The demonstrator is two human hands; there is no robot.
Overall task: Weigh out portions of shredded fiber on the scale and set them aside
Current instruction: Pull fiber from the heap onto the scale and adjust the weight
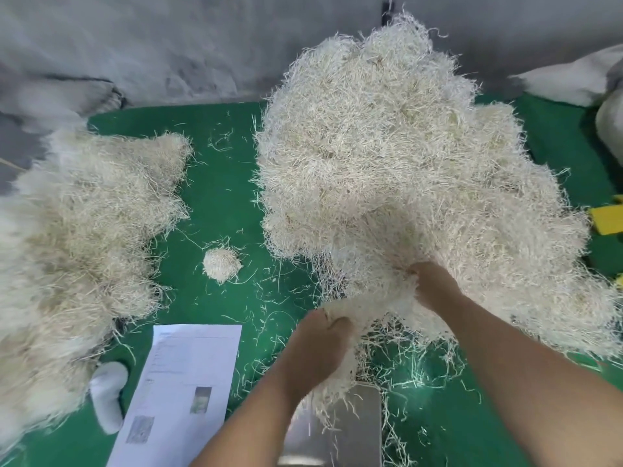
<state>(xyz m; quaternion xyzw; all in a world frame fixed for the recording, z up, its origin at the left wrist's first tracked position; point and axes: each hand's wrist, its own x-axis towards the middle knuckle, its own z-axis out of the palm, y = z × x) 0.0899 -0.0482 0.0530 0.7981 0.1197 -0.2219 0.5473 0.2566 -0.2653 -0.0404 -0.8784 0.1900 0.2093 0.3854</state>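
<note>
Both hands, left hand (318,345) and right hand (435,288), fingers curled gripping fiber clump (377,298) above scale (340,429); left-side heap (84,230) probably weighed; big pile (387,146) remains.

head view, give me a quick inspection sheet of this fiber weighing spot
surface: green mat, strewn with loose strands
job's things: big fiber heap at right; second heap at left; small wad between them; metal scale at bottom, partly under a fiber clump
clutter: printed sheet; white sock; yellow object at right edge
grippers: left hand and right hand both grip the clump above the scale
cables: nothing seen
surroundings: grey wall behind; white bags at far right
</note>
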